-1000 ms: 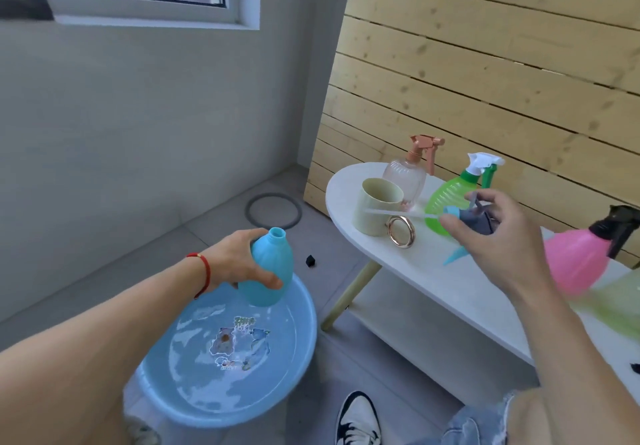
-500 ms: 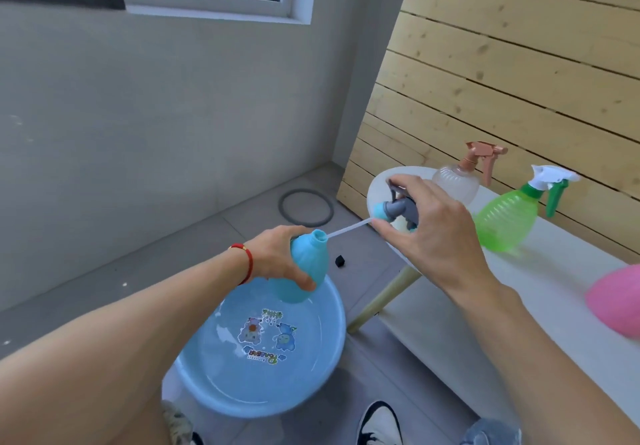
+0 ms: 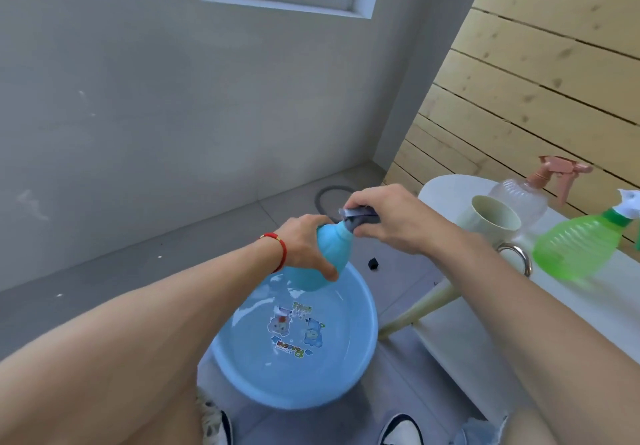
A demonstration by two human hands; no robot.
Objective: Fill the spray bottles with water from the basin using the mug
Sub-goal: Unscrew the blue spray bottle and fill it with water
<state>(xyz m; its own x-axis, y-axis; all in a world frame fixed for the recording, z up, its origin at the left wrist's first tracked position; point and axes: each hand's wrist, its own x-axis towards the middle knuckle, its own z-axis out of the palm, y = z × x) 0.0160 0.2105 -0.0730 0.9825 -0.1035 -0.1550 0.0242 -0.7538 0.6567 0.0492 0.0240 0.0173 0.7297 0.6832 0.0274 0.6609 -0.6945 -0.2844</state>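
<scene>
Sprayer (image 3: 360, 220) now seated on bottle (image 3: 330, 259) neck, tube gone inside | left hand (image 3: 304, 242) wraps bottle body | right hand (image 3: 388, 218) fingers curled gripping sprayer | over basin (image 3: 363, 334)

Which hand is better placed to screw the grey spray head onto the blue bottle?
The right hand. Its grip is already round the grey spray head, seated on the blue bottle's neck. The left hand holds the bottle body over the basin and should steady it.

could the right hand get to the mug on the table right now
Probably not straight away: the right hand grips the grey spray head on the blue bottle. Once it lets go, the mug stands close beside it at the table's near end, nothing between.
</scene>
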